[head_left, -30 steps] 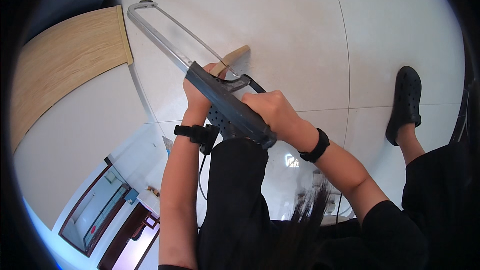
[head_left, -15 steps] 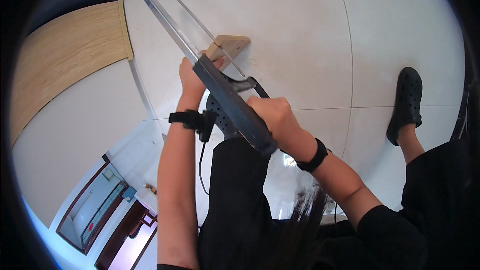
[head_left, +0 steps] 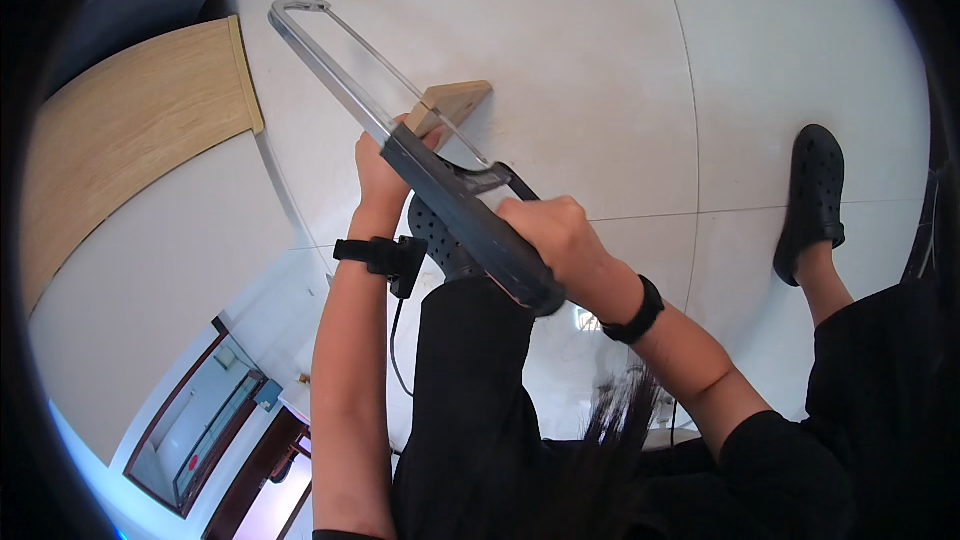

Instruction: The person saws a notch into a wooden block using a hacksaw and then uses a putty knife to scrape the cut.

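My right hand (head_left: 560, 238) is closed around the grip of a hacksaw (head_left: 455, 202) with a black handle and a silver frame. The saw slants from near my right wrist up to the far left. Its thin blade lies across a light wooden board (head_left: 462, 98), seemingly in a cut at the board's edge. My left hand (head_left: 382, 175) grips the board from the left, just under the saw; the frame hides part of its fingers. Each wrist wears a black strap, and the left one carries a small black device (head_left: 402, 262) with a cable.
Pale floor tiles (head_left: 600, 50) with faint dust lie around the board. One black clog (head_left: 440, 240) is beneath the saw handle, another (head_left: 815, 190) farther right. A curved-looking wood-topped panel (head_left: 150, 90) and a dark blue upholstered piece (head_left: 130, 0) stand at the left.
The view has tilted slightly. The hacksaw sits a little nearer to me, its far end lower in the picture. Both hands keep their grips.
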Action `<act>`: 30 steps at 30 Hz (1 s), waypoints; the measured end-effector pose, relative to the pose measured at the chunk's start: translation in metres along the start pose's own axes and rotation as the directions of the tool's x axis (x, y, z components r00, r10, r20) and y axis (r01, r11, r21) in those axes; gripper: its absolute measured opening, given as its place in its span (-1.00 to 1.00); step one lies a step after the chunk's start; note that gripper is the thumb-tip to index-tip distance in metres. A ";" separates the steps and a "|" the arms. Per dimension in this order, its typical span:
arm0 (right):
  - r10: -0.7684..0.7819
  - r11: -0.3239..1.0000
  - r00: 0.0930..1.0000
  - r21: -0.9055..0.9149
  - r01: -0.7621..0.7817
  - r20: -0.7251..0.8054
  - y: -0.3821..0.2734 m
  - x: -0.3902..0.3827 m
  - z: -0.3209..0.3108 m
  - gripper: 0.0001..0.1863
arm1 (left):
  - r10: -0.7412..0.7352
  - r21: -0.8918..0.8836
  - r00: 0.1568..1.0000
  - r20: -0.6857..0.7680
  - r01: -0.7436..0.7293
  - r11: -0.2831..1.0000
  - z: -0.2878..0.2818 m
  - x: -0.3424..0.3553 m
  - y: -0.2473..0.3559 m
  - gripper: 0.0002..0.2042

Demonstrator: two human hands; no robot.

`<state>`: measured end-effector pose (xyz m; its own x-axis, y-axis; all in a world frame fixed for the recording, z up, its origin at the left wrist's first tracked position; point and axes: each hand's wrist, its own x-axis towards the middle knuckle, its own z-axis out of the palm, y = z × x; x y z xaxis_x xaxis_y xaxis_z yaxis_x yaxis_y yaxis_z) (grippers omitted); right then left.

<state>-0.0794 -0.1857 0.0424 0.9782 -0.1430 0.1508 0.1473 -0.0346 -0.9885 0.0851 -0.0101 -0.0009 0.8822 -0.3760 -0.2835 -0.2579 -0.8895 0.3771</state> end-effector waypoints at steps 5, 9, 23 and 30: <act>-0.004 0.999 1.000 -0.032 0.004 -0.020 0.001 -0.005 0.001 -0.86 | -0.012 -0.023 0.997 0.071 0.014 1.000 -0.002 0.015 -0.012 -0.67; 0.014 0.999 1.000 -0.050 -0.013 0.026 -0.012 -0.038 -0.018 -0.86 | -0.048 0.055 0.998 0.038 0.046 0.997 -0.003 0.023 -0.016 -0.64; 0.027 0.998 0.994 -0.056 -0.021 0.107 -0.016 -0.037 -0.032 -0.83 | -0.122 -0.113 0.992 0.035 0.125 0.986 -0.007 0.002 0.010 -0.64; 0.019 1.000 0.996 -0.022 -0.017 0.087 -0.012 -0.048 -0.027 -0.85 | 0.007 -0.229 0.997 -0.079 -0.025 0.973 0.002 -0.006 -0.005 -0.67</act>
<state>-0.1319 -0.2050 0.0475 0.9898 -0.0570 0.1303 0.1273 -0.0538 -0.9904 0.0804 -0.0035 -0.0026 0.9086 -0.3608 -0.2105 -0.1829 -0.7966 0.5761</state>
